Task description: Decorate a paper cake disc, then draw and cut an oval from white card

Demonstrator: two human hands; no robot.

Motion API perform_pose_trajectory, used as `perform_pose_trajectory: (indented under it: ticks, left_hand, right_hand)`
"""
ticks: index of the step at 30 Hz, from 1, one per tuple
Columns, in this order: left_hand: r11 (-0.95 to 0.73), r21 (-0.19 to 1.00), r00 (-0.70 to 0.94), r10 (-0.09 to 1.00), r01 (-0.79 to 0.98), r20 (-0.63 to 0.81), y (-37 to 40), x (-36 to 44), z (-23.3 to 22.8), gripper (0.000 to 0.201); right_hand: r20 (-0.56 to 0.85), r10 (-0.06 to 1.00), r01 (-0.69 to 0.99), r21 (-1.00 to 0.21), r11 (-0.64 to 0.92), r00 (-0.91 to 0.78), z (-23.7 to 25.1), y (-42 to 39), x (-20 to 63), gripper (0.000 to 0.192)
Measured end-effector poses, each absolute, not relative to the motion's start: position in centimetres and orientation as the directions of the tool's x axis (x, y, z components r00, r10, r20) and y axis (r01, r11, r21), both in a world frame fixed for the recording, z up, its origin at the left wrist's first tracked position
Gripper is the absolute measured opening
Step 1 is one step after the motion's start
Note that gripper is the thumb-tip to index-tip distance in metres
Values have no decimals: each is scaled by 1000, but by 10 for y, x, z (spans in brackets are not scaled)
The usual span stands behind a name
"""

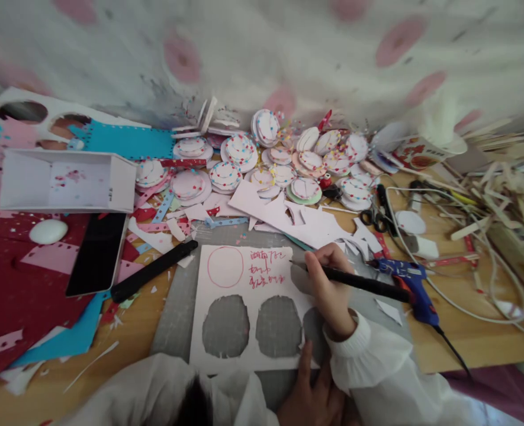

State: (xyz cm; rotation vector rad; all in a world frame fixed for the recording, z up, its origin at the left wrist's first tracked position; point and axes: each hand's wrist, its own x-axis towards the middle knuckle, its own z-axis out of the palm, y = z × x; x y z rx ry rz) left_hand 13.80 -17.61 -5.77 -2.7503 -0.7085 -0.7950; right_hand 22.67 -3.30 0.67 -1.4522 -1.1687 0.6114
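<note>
My right hand [330, 290] is closed around a slim black pen-shaped tool [363, 283]. Whether it is a pen or a craft knife I cannot tell. Its thin tip points left, over the upper right of a white card [226, 367], beside red handwriting. A red circle is drawn at the card's upper left. Several rough round holes are cut through it, those at the right partly hidden by my hand. My left hand [310, 387] rests low on the card's bottom right edge, fingers stretched out and holding nothing. Beneath the card lies a grey cutting mat [168, 319].
Stacked paper discs with coloured beads [239, 151] line the back. White scraps [283, 216] lie before them. A black utility knife [155, 271], phone [96, 254] and white box [66, 180] sit left. Rightward are a blue glue gun [415, 284], scissors [374, 220], cable and wooden sticks [514, 201].
</note>
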Motion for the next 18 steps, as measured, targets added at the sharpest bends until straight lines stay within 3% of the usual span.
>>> perform_pose_trajectory:
  ticks: [3,7,9,11,14,18]
  left_hand:
    - [-864,17,647,389,503,656,-177,140,-66,30]
    - [-890,63,649,377,452,661,-178,141,-68,30]
    - [-911,148,625,374,384,685,-177,137,-60,38]
    - [-884,305,562,463,356,686,-173,129,-45,48]
    - [-647,611,419,762,456,494,-163,106,-8,53]
    - [-295,814,318,937,500,144,-146,69,37,34]
  right_hand:
    - [255,891,309,-941,139,375,8,-29,227,22]
    - [294,889,280,-939,200,350,11,-27,228,16]
    - [257,913,200,-959,201,317,12,-29,230,20]
    - [204,933,64,-979,194,296,14,-33,234,21]
    - [135,941,-145,-971,187,310,19,-43,237,15]
    - [92,960,-240,-958,158,264,30,-71,235,31]
